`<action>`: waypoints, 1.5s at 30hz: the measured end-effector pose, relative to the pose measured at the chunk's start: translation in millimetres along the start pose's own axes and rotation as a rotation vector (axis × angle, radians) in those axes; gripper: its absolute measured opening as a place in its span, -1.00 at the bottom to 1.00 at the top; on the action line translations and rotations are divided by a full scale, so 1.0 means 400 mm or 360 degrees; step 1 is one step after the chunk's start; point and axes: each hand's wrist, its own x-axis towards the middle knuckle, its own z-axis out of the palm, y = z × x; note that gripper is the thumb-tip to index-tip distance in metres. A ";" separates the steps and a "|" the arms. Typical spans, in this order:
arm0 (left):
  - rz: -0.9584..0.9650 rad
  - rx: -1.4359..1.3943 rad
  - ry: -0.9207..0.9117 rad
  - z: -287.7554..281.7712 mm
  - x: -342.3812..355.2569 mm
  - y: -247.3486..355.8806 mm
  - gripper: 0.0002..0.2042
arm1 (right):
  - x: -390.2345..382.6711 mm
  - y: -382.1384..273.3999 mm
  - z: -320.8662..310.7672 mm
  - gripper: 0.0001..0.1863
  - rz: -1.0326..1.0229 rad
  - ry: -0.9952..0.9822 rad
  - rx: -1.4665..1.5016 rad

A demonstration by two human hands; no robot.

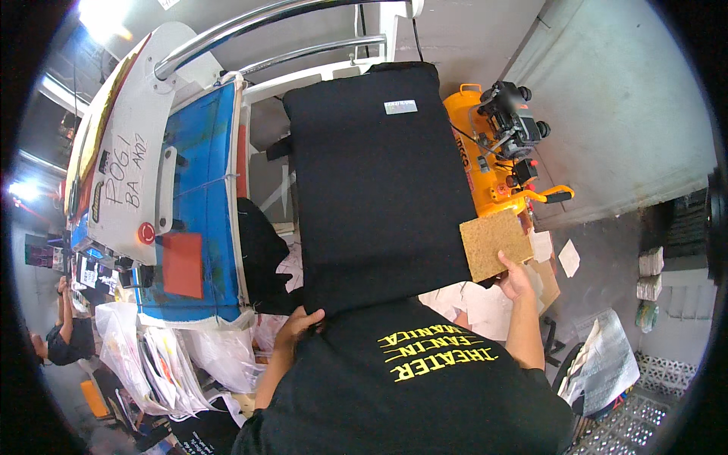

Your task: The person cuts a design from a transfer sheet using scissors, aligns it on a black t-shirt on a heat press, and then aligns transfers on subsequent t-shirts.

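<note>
A black cloth garment (pixel 371 182) is stretched smooth over a long board in front of me, with a small pale rectangular patch (pixel 400 107) near its far end. My left hand (pixel 302 324) is closed at the near left corner of the cloth, the thumb on top and the other fingers mostly hidden. In my right hand (pixel 517 282) is a tan, speckled square pad (pixel 497 241), gripped by its near edge with the thumb on top. The pad sits at the board's near right edge, overlapping the cloth's side.
Left of the board stands a white machine (pixel 125 182) with a red button and a blue bed (pixel 199 152); a red square (pixel 183 265) lies on it. An orange air compressor (pixel 485 171) is at far right. White plastic bags (pixel 220 356) hang nearby. Another person (pixel 68 330) works at far left.
</note>
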 end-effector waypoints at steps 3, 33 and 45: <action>0.0008 0.0945 0.0101 0.003 -0.119 0.136 -0.45 | -0.029 -0.011 -0.008 -0.30 -0.0166 -0.0025 -0.0044; 0.2193 0.1063 0.0205 0.581 -0.157 0.743 -0.84 | -0.289 -0.184 0.421 -0.52 -0.0910 -0.0338 0.0568; 0.1722 -0.0081 0.0009 0.377 -0.316 1.196 -0.57 | -0.016 -0.038 0.323 -0.64 -0.0438 -0.0270 -0.0037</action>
